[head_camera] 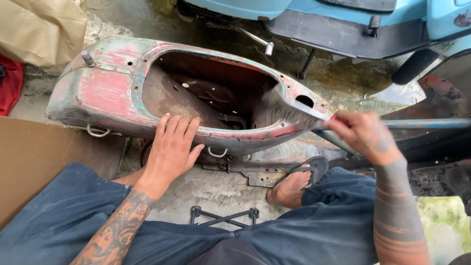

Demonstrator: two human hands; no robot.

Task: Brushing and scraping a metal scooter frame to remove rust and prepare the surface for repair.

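Stripped scooter body shell [117, 93], faded red and green paint over bare metal, lying lengthwise on wet concrete floor [216, 191], open cavity facing up, directly ahead of both grips. Beyond the shell, a light blue scooter [343, 19] parked, well apart from either grip. Left of the left grip, a brown board [34, 157] flat on the floor.

Left hand [171, 147] spread flat, fingers draped over the near rim of the shell, palm pressing down rather than closing around anything; judged to be steadying the shell against the brushing. Right hand [365, 135] closed around the handle of a wire brush [294, 110], bristles angled down onto the shell's rim just left of that grip, near the small oval hole. Below the right grip, a sandalled foot [294, 184] braced beside a flat metal bracket [250, 172]. Nearest the body, a small black folding frame [225, 216] between the knees.
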